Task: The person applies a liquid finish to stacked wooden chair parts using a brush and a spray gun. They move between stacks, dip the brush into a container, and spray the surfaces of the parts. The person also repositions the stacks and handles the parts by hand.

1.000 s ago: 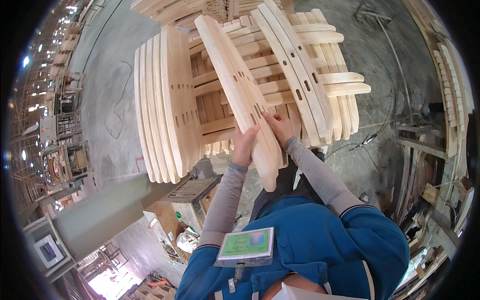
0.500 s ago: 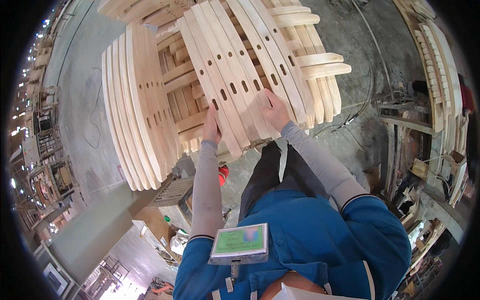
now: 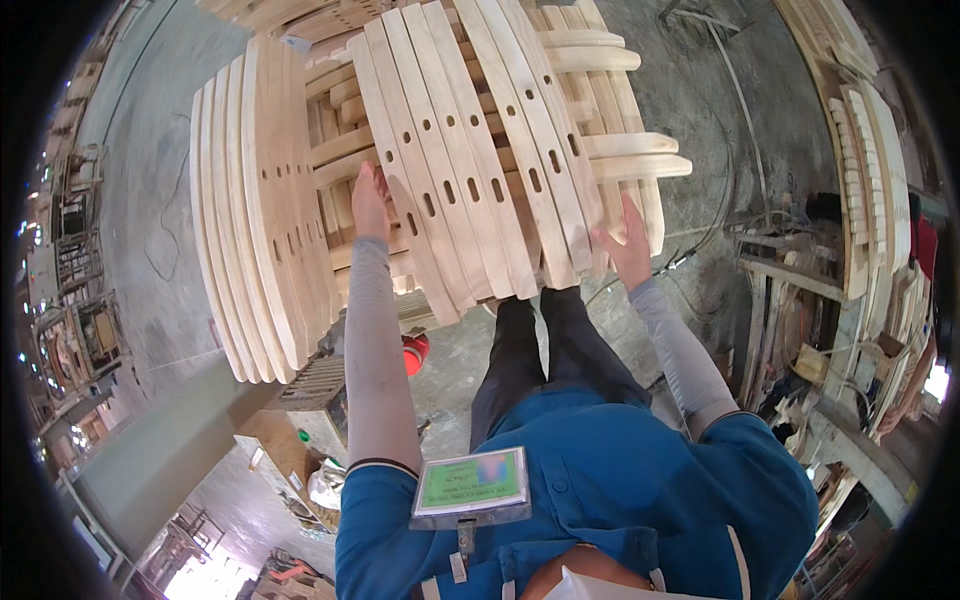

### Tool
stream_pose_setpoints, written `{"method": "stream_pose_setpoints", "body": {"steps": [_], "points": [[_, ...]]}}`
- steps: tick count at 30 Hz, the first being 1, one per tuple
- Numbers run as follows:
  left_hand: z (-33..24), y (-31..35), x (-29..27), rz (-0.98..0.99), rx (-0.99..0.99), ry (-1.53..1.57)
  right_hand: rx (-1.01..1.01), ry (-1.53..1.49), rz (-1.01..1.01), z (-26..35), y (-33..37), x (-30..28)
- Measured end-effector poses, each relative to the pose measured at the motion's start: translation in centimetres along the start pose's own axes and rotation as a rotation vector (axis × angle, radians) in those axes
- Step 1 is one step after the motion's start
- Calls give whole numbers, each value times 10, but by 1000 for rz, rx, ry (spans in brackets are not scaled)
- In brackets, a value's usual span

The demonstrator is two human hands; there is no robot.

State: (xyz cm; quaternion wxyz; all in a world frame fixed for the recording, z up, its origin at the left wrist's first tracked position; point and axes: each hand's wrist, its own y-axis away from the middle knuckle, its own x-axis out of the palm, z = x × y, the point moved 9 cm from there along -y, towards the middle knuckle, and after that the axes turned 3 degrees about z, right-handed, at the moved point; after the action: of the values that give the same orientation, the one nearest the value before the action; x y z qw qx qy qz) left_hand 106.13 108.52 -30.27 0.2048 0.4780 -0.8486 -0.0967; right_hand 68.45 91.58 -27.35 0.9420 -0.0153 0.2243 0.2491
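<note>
A row of long pale wooden slats [image 3: 470,170] with oval slots lies side by side on top of a wood stack in front of me. Beside the row's left edge, my left hand [image 3: 371,203] is stretched out with its fingers pointing away from me. My right hand [image 3: 628,245] is at the right edge of the row, thumb and fingers spread, gripping nothing. Between the left group of slats and the right ones a narrow gap shows the crosswise pieces beneath. Whether the left fingertips touch the outermost slat is hard to tell.
Another bundle of slotted slats [image 3: 272,215] stands to the left. Rounded crosswise pieces [image 3: 635,145] jut out on the right. A red object [image 3: 416,353] is near the floor by my left forearm. Cables [image 3: 680,262] run over the concrete floor, and a wooden rack [image 3: 800,275] stands at right.
My right hand has let go of the slats and moved right to the row's outer edge. My left hand has moved left and farther away along the left side.
</note>
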Motion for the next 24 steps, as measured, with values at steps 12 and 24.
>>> {"method": "stream_pose_setpoints", "body": {"steps": [12, 24], "points": [[35, -8, 79, -9, 61, 130, 549, -694, 491, -77, -16, -12], [60, 70, 152, -24, 88, -308, 668, -437, 503, -97, -14, -113]]}}
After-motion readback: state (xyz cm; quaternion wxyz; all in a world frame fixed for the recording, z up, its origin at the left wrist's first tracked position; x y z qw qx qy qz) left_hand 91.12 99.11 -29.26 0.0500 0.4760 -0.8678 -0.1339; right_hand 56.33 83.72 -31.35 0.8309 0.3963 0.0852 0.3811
